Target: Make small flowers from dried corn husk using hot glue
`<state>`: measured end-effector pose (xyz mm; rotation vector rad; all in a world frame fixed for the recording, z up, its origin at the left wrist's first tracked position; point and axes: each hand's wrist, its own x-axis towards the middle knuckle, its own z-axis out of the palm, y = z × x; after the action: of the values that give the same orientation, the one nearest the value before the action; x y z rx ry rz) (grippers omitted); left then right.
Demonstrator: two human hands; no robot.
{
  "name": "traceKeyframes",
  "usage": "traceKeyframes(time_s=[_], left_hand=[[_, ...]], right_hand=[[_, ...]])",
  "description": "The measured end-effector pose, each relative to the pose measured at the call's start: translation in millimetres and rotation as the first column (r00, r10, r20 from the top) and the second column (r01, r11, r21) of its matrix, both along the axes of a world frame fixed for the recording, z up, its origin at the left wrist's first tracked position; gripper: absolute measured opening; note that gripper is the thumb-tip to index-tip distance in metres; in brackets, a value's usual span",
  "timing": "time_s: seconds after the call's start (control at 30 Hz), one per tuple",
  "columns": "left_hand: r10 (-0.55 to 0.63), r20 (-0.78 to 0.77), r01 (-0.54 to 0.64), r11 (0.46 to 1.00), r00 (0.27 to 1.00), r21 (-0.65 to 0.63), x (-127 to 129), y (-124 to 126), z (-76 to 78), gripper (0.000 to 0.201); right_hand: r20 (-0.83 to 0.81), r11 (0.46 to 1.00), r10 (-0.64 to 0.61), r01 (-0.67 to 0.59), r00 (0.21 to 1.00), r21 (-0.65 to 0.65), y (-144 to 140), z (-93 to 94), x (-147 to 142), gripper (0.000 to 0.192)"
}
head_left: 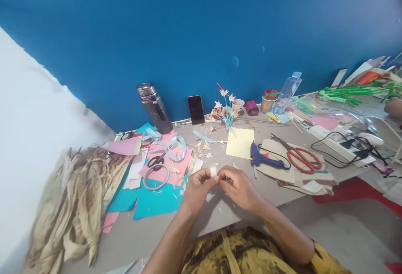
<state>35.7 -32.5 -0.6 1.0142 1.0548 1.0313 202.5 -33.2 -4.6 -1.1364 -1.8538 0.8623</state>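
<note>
Close to the table's front edge, my left hand [198,188] pinches a small pale husk-like strip [213,171] that stands up between thumb and fingers. My right hand [241,189] meets it from the right, its fingertips pinched together at the strip's lower edge. How much of the strip lies inside the fingers is hidden. Beyond my hands, pale husk scraps are scattered beside a yellow paper sheet [240,143]. Behind that sheet stands a bunch of pale husk flowers [226,108] on blue stems.
Dried corn husks [78,198] hang over the left side. Coloured papers [157,202], a tape roll [156,177] and black scissors [156,161] lie left; a blue glue gun [266,160] and red-handled scissors [304,159] right. A flask [155,108], phone [196,109] and bottle [287,93] line the wall.
</note>
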Motion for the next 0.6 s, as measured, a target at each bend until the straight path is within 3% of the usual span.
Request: traceKeyframes(time_s=[0.07, 0.2, 0.43, 0.6], left_hand=[[-0.054, -0.028, 0.053, 0.998, 0.998, -0.021, -2.1, 1.7, 1.4, 0.028], [-0.153, 0.075, 0.157, 0.986, 0.985, -0.052, -1.3, 3.0, 7.3, 0.027], [-0.207, 0.109, 0.216, 0.973, 0.972, -0.076, 4.7, 2.9, 13.6, 0.025], [-0.293, 0.282, 0.350, 0.920, 0.913, -0.177, 1.4, 1.0, 6.0, 0.033]], right_hand=[[0.100, 0.998, 0.021, -0.027, 0.995, 0.053, -0.7, 3.3, 4.0, 0.016], [0.207, 0.991, 0.046, -0.071, 0.977, 0.117, -1.6, 8.9, 11.9, 0.015], [0.220, 0.982, 0.073, -0.108, 0.973, 0.152, -0.9, 10.6, 20.6, 0.014], [0.217, 0.980, 0.150, -0.174, 0.964, 0.095, -4.0, 14.8, 28.7, 0.018]])
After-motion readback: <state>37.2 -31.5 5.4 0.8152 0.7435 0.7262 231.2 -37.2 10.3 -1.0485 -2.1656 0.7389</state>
